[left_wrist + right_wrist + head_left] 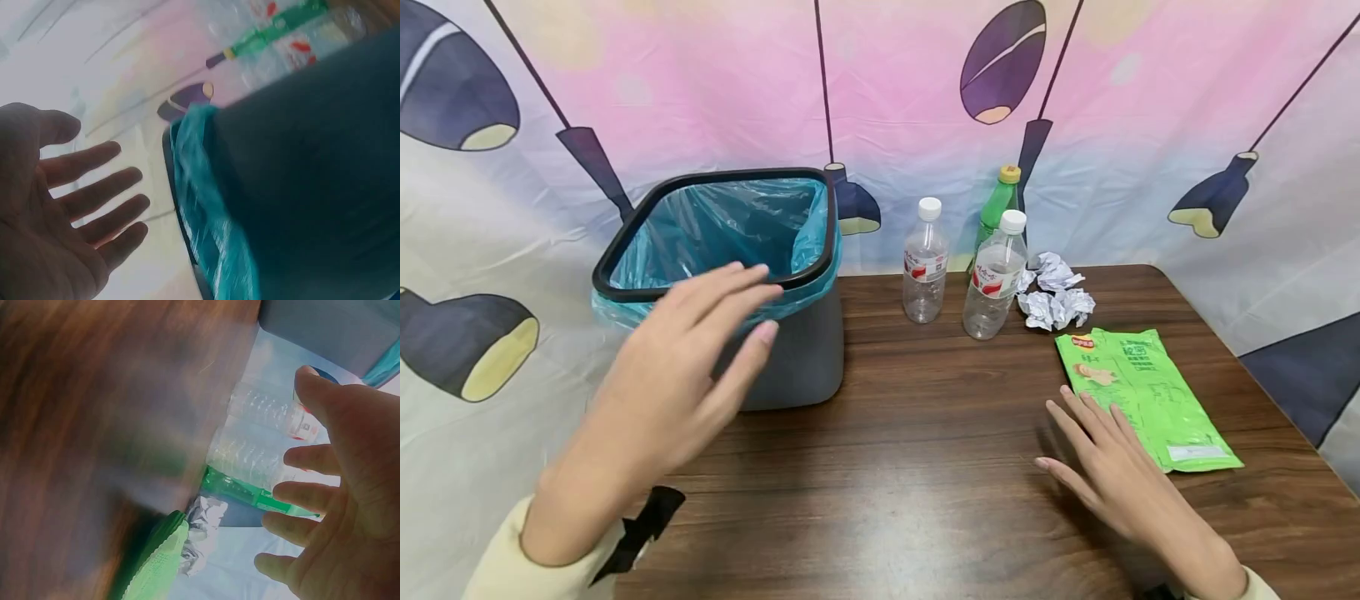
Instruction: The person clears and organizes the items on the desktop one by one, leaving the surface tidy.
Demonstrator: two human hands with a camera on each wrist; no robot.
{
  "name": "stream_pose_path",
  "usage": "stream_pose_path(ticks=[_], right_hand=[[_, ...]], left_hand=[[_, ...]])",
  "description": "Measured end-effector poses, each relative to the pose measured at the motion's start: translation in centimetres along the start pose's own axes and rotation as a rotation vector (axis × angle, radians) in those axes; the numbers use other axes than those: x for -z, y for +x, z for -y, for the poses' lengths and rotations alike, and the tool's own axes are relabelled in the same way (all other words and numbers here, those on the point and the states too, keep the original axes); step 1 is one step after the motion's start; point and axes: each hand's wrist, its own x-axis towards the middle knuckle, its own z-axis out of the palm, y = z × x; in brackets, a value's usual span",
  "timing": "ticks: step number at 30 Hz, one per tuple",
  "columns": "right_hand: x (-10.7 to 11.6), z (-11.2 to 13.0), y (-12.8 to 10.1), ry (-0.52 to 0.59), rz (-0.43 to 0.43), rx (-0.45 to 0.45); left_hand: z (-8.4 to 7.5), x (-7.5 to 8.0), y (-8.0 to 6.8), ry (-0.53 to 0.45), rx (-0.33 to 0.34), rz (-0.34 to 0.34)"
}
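Observation:
My left hand (681,367) is in front of the grey trash bin (805,350), its fingers extended and overlapping the black rim in the head view. A blue plastic liner (737,217) is folded over that rim. In the left wrist view the left hand (69,206) holds nothing and is apart from the bin. My right hand (1112,467) spreads its fingers by the left edge of a green chip bag (1150,400) lying on the table. The right wrist view shows the right palm (356,506) with nothing in it.
Two clear plastic bottles with white caps, one (924,267) left of the other (995,279), stand at the back of the wooden table (880,492). Behind them is a green bottle (1000,200) with a yellow cap. Crumpled paper balls (1056,296) lie beside them, before a patterned cloth (902,92).

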Motion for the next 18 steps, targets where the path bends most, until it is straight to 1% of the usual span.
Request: stream_pose_path(ticks=[5,8,13,18], right_hand=[[0.1,-0.5,0.3,0.007,-0.012,0.043],[0.3,-0.9,0.6,0.017,-0.006,0.04],[0.7,-1.6,1.1,0.024,0.013,0.025],[1.0,-2.1,1.7,0.033,0.005,0.038]], left_hand=[[2.0,1.1,1.2,0.041,0.067,-0.069],[3.4,1.5,1.8,0.058,0.136,-0.085],[5.7,2.1,2.4,0.094,0.285,-0.051],[8.1,2.6,2.5,0.124,0.397,-0.027]])
